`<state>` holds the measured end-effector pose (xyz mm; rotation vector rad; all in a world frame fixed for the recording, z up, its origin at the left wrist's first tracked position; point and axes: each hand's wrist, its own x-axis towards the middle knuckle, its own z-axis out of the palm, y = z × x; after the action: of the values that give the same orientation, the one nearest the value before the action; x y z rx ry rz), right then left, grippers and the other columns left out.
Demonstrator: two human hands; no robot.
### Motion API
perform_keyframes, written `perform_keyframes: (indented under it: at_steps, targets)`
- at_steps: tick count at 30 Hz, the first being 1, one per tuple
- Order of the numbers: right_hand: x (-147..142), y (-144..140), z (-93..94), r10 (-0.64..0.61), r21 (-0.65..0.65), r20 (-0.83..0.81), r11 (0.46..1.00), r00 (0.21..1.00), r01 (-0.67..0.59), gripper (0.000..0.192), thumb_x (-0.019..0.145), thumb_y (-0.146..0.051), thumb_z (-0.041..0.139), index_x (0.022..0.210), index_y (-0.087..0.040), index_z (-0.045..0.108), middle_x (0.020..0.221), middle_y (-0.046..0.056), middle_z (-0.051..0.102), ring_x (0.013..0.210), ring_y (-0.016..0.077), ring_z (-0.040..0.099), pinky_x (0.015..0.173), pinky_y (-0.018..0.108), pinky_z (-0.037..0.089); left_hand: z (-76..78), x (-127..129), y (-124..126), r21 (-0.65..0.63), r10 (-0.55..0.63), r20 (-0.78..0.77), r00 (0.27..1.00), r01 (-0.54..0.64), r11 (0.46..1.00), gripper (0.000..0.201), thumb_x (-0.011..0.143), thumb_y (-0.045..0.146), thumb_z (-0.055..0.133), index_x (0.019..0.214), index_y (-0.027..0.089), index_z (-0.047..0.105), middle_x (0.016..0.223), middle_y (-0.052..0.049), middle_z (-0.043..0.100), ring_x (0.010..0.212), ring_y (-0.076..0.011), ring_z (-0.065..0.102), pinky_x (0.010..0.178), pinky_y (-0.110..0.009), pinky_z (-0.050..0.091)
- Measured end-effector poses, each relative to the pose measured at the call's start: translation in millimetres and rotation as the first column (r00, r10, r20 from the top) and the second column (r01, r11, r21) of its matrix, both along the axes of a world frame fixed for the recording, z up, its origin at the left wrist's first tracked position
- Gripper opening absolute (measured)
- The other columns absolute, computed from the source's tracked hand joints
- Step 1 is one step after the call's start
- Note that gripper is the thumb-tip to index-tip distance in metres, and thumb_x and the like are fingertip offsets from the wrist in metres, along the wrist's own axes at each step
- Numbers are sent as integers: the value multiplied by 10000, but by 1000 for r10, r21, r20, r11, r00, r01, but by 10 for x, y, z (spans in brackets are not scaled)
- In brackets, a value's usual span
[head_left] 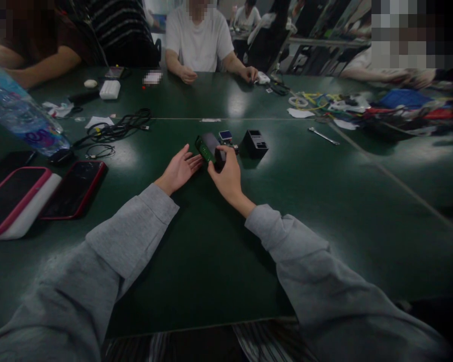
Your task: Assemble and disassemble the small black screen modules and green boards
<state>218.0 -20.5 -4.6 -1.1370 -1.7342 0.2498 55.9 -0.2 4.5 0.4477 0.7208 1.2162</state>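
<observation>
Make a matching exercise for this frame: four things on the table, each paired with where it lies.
Things:
1. green circuit board
2. wrench
3. red-edged phone
4. black cables

Places:
A. far left, beside a pink-edged device
B. between the two hands
C. right of the small black box
D. left of centre, past the phones

Pairs: 1-B, 2-C, 3-A, 4-D

Loose grey sweatshirt sleeves [128,236]; ribbed cuffs

On the table [324,211], the left hand [179,170] lies just left of the right hand [226,176], which grips a small box [210,147]. Right of the box stands a holder [254,143]. Far left lie two phones [73,188], with a bottle [20,113] behind them. A cable [117,128] lies between bottle and box. A wrench [323,136] lies further right.
</observation>
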Motion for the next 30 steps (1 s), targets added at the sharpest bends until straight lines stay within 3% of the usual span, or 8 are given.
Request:
perform_keyframes:
  at_steps: [3,9,16,23,30]
  targets:
    - [-24,-8,-1,-17,30,116,999,993,14,452,856,-162,572,1293,-197,464,1260,129,539,1199,288,540,1045,485,471,30,16,-32,-23,-59,-4,998,59,998,607,914,506,600,1388,145,482,1108,-155,682,1129,-284,647,992,-407,509]
    - [-167,-137,52,228,30,392,965,891,-260,660,812,-29,604,1414,-225,419,1399,123,472,1338,338,399,1114,561,405,85,20,-116,6,-73,-39,997,73,997,540,938,607,476,1220,171,630,977,-119,731,1078,-311,670,988,-457,517]
    - [-186,-197,74,215,66,519,955,827,-289,608,892,-134,623,1456,-156,397,1466,138,434,1337,326,377,1085,523,445,14,-73,-66,60,-147,-39,988,149,987,773,911,750,305,1216,129,649,1028,-137,743,1156,-318,646,1044,-457,491]
    - [-203,-212,47,239,33,499,955,833,-293,553,986,-420,555,1466,-193,399,1526,166,324,1389,332,366,1086,538,455,-76,-109,-16,136,-146,-55,988,152,979,772,901,759,320,1245,148,642,1139,-113,732,1243,-300,602,1087,-432,467]
    - [-208,-243,59,301,-61,444,950,844,-306,499,1030,-350,440,1506,-241,337,1622,136,164,1431,319,352,1027,502,525,-104,-96,-1,215,-114,-120,986,138,967,757,907,761,299,1200,163,659,1133,-105,729,1270,-296,576,1047,-434,490]
